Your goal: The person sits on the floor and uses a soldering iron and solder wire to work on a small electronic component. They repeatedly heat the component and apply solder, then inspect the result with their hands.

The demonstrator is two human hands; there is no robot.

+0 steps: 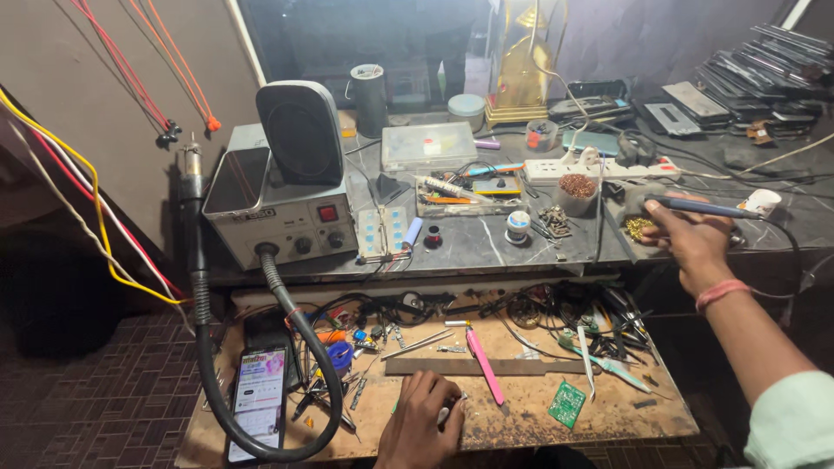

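My right hand (686, 236) is raised over the right part of the dark stone bench (486, 243) and grips a blue-handled soldering iron (704, 208), its tip near a brass wool tip cleaner (641, 227). My left hand (420, 421) rests low on the wooden work board (521, 417), fingers closed around a small pale object that I cannot make out. A pink-handled tool (484, 365) lies just right of that hand. A small green circuit board (567, 404) lies further right on the board.
A grey hot-air station (282, 221) with a black hose (208, 365) stands at left, a lit phone (259, 401) below it. Tweezers, wires and small parts litter the board. A white power strip (599, 167), parts trays and stacked devices (756, 69) fill the bench's back.
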